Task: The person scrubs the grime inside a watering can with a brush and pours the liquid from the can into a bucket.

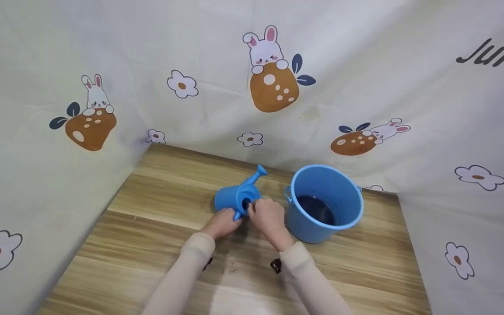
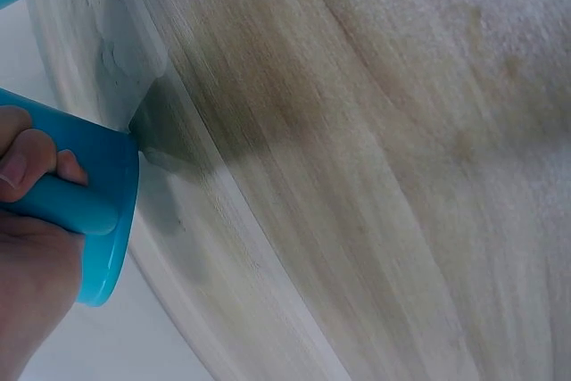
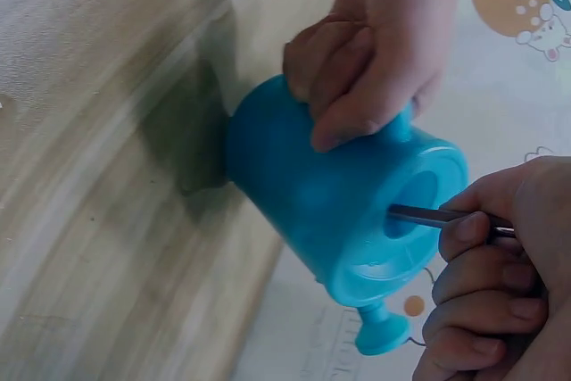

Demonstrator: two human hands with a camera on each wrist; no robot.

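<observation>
A light-blue watering can [image 1: 226, 198] leans over to the right, its spout [image 1: 252, 177] pointing away from me. My left hand [image 1: 222, 223] grips the can's handle [image 2: 76, 205], the fingers curled round it in the left wrist view. In my right hand [image 1: 269, 217] is a slim metal rod-like handle [image 3: 428, 215], pinched between thumb and fingers. It reaches into the can's round opening, where its far end is hidden. Just right of this hand stands a blue bucket [image 1: 306, 227] with dark-looking liquid [image 1: 317, 209] in the bottom.
A wood-grain tabletop [image 1: 155, 245] lies under everything, with small wet-looking spots [image 1: 233, 267] near my forearms. Pale sheeting [image 1: 208, 113] printed with rabbits and flowers rises at the back and both sides. The bucket stands close to the back sheet.
</observation>
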